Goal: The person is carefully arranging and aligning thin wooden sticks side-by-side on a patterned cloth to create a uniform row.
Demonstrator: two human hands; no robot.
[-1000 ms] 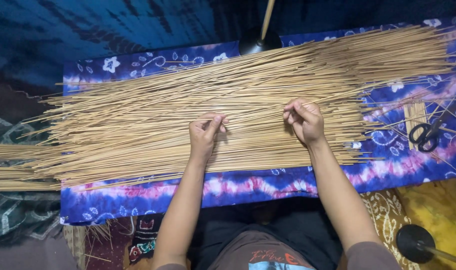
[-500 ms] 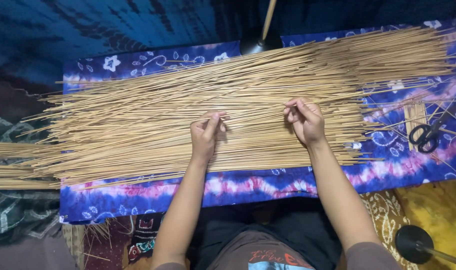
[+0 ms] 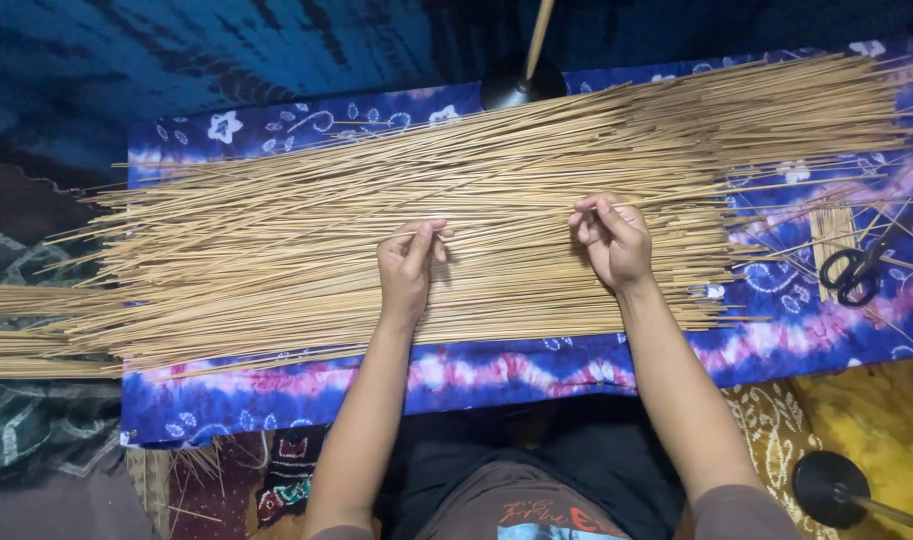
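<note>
Blue tie-dye cloth over desk. Sheaf of thin tan sticks spans desk edge to edge — light, stiff, brittle, prone to roll; take several mid-length. Left hand and right hand each pinch sticks mid-sheaf. Black scissors near right edge. No containers.

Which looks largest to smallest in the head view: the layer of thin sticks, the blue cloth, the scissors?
1. Blue cloth, though the sticks hide much of it, so it is close.
2. Layer of thin sticks, which the left hand and right hand touch.
3. Scissors, clearly smallest.
</note>
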